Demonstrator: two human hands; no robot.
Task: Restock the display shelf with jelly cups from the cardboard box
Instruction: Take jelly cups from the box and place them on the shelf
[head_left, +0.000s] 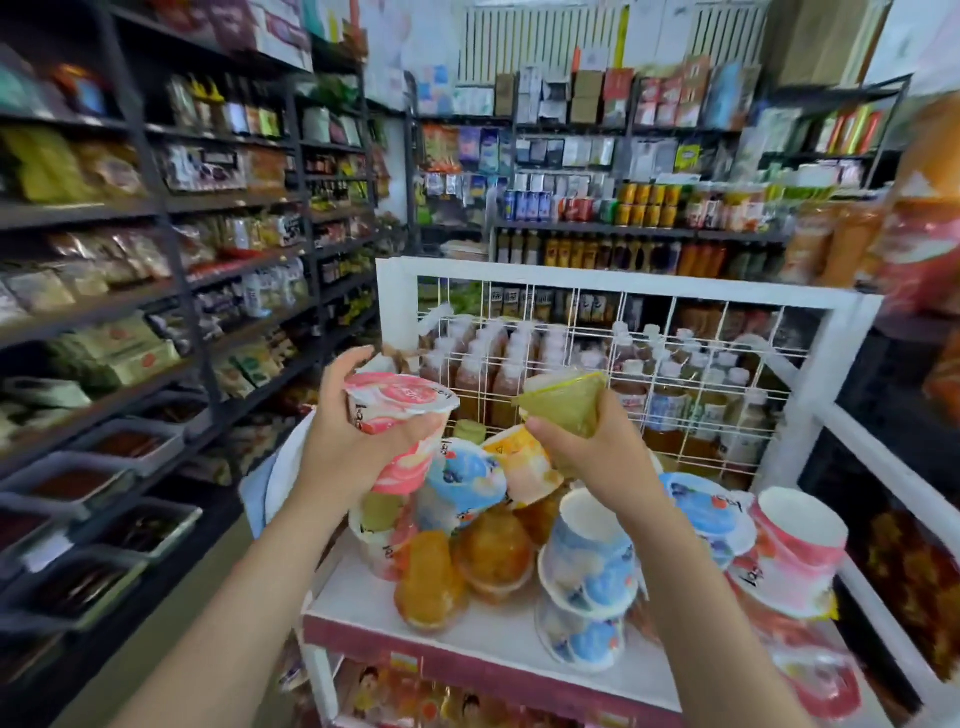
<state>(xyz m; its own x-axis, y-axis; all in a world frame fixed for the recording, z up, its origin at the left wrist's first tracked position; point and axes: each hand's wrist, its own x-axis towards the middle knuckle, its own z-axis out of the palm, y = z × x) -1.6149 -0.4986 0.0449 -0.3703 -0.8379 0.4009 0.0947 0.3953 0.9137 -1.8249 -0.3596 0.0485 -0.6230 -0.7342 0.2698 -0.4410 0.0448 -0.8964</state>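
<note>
My left hand (353, 441) grips a pink jelly cup (400, 415), held above the left side of the white display shelf (498, 639). My right hand (597, 452) grips a green jelly cup (566, 402) over the shelf's middle. Below both hands lies a heap of jelly cups on the shelf: blue ones (587, 566), orange ones (493, 556) and pink ones (795, 551), some stacked, some tipped. The cardboard box is not in view.
A white wire grid (675, 332) backs the shelf, with rows of bottled drinks (498, 364) behind it. Dark shelving (171, 270) full of packaged snacks lines the aisle on the left. More stocked shelves (623, 228) stand at the back. A lower shelf level (415, 696) holds packets.
</note>
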